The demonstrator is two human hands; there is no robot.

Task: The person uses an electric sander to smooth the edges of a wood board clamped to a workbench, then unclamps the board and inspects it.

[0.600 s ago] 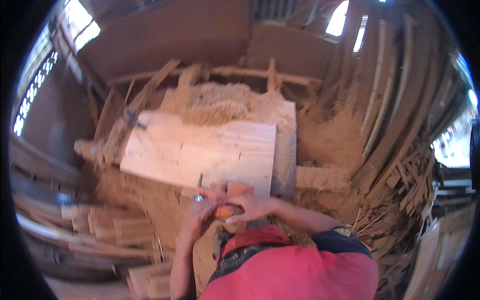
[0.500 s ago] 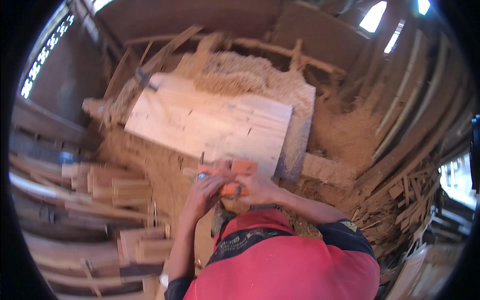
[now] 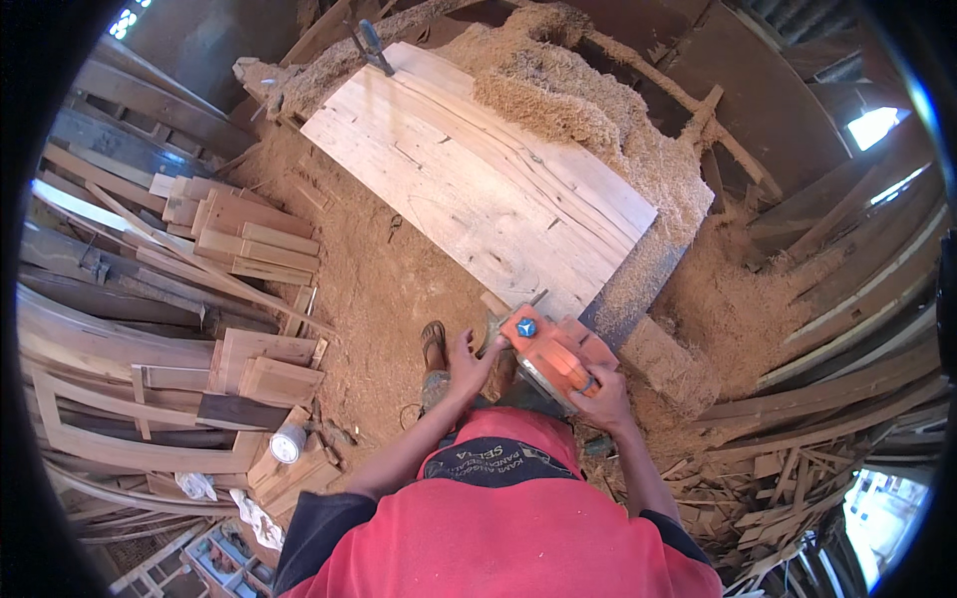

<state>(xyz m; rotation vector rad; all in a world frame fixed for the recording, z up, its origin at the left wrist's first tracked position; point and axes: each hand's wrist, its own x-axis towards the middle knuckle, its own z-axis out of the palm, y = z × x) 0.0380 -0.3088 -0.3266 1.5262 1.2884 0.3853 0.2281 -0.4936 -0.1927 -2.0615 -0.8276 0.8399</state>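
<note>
An orange electric hand planer [image 3: 543, 344] with a blue knob is held near the close corner of a broad, pale wooden board [image 3: 469, 169]. My right hand [image 3: 602, 401] is wrapped round the planer's rear handle. Just left of the planer's front end, my left hand [image 3: 473, 367] has its fingers apart; its fingertips come close to the tool, and I cannot tell whether they touch it. Dark grain lines and a few cracks mark the board's face. The planer's underside is mostly hidden.
Shavings [image 3: 558, 95] are heaped along the board's far side. A clamp [image 3: 375, 48] grips its far left corner. Stacked wood pieces [image 3: 264, 234] and a white can [image 3: 288, 443] lie to the left. Offcuts [image 3: 797, 478] are piled at the lower right.
Both hands were on the planer; now my left hand has come away from its top, while my right holds the handle. The planer sits farther right in view, and the view has turned.
</note>
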